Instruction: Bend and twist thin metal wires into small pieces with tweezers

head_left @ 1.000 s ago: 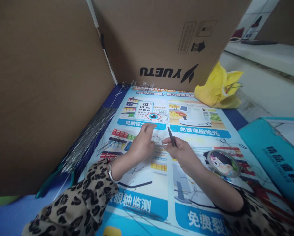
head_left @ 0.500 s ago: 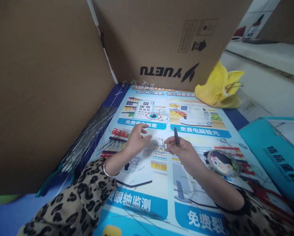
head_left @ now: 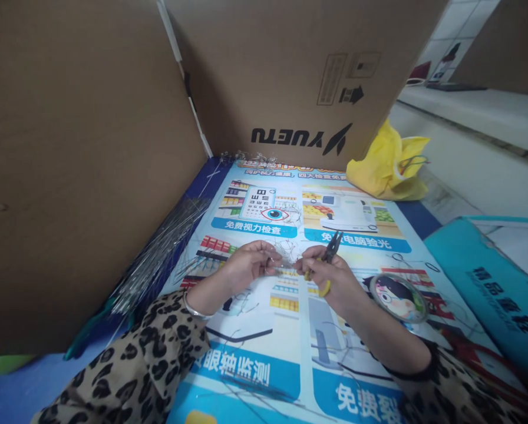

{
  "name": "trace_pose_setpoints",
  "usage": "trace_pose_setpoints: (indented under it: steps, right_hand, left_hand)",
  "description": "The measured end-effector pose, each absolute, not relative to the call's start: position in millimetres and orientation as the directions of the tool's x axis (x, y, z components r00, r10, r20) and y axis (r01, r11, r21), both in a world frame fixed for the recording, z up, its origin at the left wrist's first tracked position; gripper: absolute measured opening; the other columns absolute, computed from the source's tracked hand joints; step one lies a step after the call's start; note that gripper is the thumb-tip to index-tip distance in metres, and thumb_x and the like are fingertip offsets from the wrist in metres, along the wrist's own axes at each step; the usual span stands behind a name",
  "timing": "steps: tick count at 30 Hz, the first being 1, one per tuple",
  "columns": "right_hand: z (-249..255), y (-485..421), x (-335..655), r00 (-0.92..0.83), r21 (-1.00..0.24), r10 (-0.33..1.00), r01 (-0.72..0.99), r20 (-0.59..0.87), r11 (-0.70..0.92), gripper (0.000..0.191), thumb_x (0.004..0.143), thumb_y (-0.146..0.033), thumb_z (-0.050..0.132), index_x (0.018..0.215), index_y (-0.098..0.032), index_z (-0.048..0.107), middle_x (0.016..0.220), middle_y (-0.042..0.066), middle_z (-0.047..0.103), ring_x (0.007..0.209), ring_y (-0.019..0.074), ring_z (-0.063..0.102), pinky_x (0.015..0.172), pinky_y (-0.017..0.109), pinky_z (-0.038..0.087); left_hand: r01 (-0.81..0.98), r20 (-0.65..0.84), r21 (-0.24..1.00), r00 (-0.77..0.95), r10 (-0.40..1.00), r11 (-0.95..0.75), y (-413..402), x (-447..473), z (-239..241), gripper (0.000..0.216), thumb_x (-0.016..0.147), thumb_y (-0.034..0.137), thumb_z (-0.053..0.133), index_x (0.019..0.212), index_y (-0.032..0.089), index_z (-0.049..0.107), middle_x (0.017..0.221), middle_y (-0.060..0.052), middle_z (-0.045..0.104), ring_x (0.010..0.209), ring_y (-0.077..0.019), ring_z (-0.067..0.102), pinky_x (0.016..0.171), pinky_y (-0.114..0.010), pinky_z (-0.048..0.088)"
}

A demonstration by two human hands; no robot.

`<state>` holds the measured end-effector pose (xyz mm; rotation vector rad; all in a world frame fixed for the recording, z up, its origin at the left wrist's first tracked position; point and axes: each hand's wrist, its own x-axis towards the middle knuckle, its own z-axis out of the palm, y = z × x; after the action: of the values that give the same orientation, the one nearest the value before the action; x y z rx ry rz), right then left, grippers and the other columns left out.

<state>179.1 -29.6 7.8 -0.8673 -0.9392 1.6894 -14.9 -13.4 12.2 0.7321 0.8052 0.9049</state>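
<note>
Hands, two, bare, near the middle of the work surface. Left hand (head_left: pixel 248 265): fingertips pinched on a thin, silvery wire piece (head_left: pixel 286 263), its exact shape too fine to tell; silver metal bangle (head_left: pixel 193 307) at the wrist. Right hand (head_left: pixel 330 280): closed around dark-jawed pliers with yellow handles (head_left: pixel 333 246), tips pointing away; its fingertips at the wire piece's other end. Leopard-print sleeves (head_left: pixel 135 353) on both arms.

Beneath: glossy, blue-and-white printed poster (head_left: pixel 250 306), Chinese lettering, eye chart, loose wires scattered across it; laid over a deep-blue tabletop (head_left: pixel 25 394). Right of the hands: round, clear-rimmed object (head_left: pixel 423 305). Left edge: long, straight bundle of silvery wires (head_left: pixel 158 259), teal curved object (head_left: pixel 85 335) by its near end.

Enclosing: plain brown cardboard panel (head_left: pixel 82 176) at left; brown cardboard panel printed YUETU, upside down (head_left: pixel 290 76), at the back. Right side: crumpled yellow bag (head_left: pixel 388 171); turquoise lettered box (head_left: pixel 480 277). Beyond: pale ledge (head_left: pixel 476 112) bearing a dark-topped bottle (head_left: pixel 447 62), white tiled wall (head_left: pixel 458 23).
</note>
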Motion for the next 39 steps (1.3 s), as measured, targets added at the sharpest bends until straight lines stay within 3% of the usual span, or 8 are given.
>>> trace_pose_setpoints:
  steps: [5,12,20,23,26,31,33,39]
  right_hand:
    - [12,-31,176,-0.318,-0.800,0.943,-0.537,-0.100,-0.266,0.006,0.069,-0.020,0.061,0.073,-0.021,0.057,0.064,-0.003,0.052,0.070,0.0137,0.055,0.070,0.030,0.040]
    - [12,-33,176,-0.319,-0.814,0.940,-0.511,-0.121,-0.278,0.007,0.069,-0.019,0.061,0.074,-0.021,0.057,0.064,-0.002,0.054,0.066,0.0129,0.052,0.066,0.028,0.040]
    - [12,-30,179,-0.297,-0.846,0.949,-0.475,-0.106,-0.243,0.007,0.069,-0.018,0.060,0.075,-0.021,0.058,0.062,-0.001,0.055,0.065,0.0135,0.053,0.064,0.028,0.038]
    - [13,-29,181,-0.279,-0.886,0.955,-0.410,-0.103,-0.216,0.007,0.070,-0.017,0.057,0.076,-0.020,0.059,0.059,-0.001,0.055,0.061,0.0130,0.052,0.060,0.027,0.035]
    - [14,-29,182,-0.247,-0.924,0.963,-0.332,-0.111,-0.191,0.008,0.070,-0.018,0.056,0.077,-0.020,0.059,0.053,-0.003,0.051,0.055,0.0118,0.047,0.056,0.026,0.031]
    - [14,-33,179,-0.187,-0.967,0.975,-0.202,-0.121,-0.159,0.009,0.072,-0.019,0.054,0.080,-0.020,0.058,0.051,-0.004,0.048,0.052,0.0103,0.042,0.054,0.026,0.028]
    - [13,-34,178,-0.182,-0.975,0.977,-0.174,-0.109,-0.141,0.009,0.073,-0.021,0.054,0.081,-0.019,0.057,0.052,-0.004,0.048,0.053,0.0104,0.042,0.055,0.026,0.029]
    - [12,-33,178,-0.169,-0.980,0.979,-0.149,-0.110,-0.136,0.008,0.073,-0.021,0.054,0.080,-0.020,0.057,0.052,-0.004,0.048,0.053,0.0101,0.041,0.054,0.026,0.029]
  left_hand:
    - [-0.432,-0.279,0.730,0.519,0.808,0.529,-18,-12,10,0.014,0.070,0.009,0.053,0.083,0.012,0.058,0.082,-0.006,0.061,0.072,-0.0157,0.060,0.065,-0.031,0.047]
    - [-0.484,-0.230,0.661,0.596,0.769,0.574,-20,-10,7,0.026,0.071,0.013,0.049,0.093,0.008,0.062,0.067,-0.005,0.058,0.064,-0.0124,0.055,0.065,-0.028,0.044]
    - [-0.366,-0.149,0.789,0.666,0.731,0.493,-17,-15,8,0.016,0.066,0.008,0.056,0.081,0.013,0.060,0.085,-0.004,0.054,0.072,-0.0120,0.053,0.068,-0.027,0.041]
    - [-0.230,-0.138,0.898,0.661,0.738,0.374,-11,-23,15,0.015,0.068,0.015,0.061,0.082,0.013,0.060,0.087,-0.004,0.053,0.072,-0.0118,0.052,0.066,-0.026,0.040]
    - [0.035,-0.068,0.998,0.642,0.764,0.060,-5,-28,21,0.015,0.070,0.023,0.063,0.082,0.014,0.063,0.095,-0.006,0.054,0.083,-0.0148,0.051,0.072,-0.027,0.039]
    - [0.285,0.166,0.913,0.392,0.905,-0.291,-2,-25,11,0.008,0.070,0.022,0.062,0.076,0.018,0.065,0.088,-0.005,0.057,0.088,-0.0160,0.052,0.079,-0.026,0.039]
    - [0.258,0.144,0.938,0.319,0.937,-0.232,-3,-23,5,0.008,0.074,0.024,0.058,0.077,0.017,0.062,0.085,-0.005,0.060,0.083,-0.0152,0.053,0.075,-0.026,0.040]
    - [-0.109,-0.145,0.969,0.472,0.870,0.220,-8,-19,9,0.019,0.078,0.032,0.056,0.082,0.015,0.050,0.086,-0.008,0.063,0.070,-0.0147,0.060,0.058,-0.024,0.041]
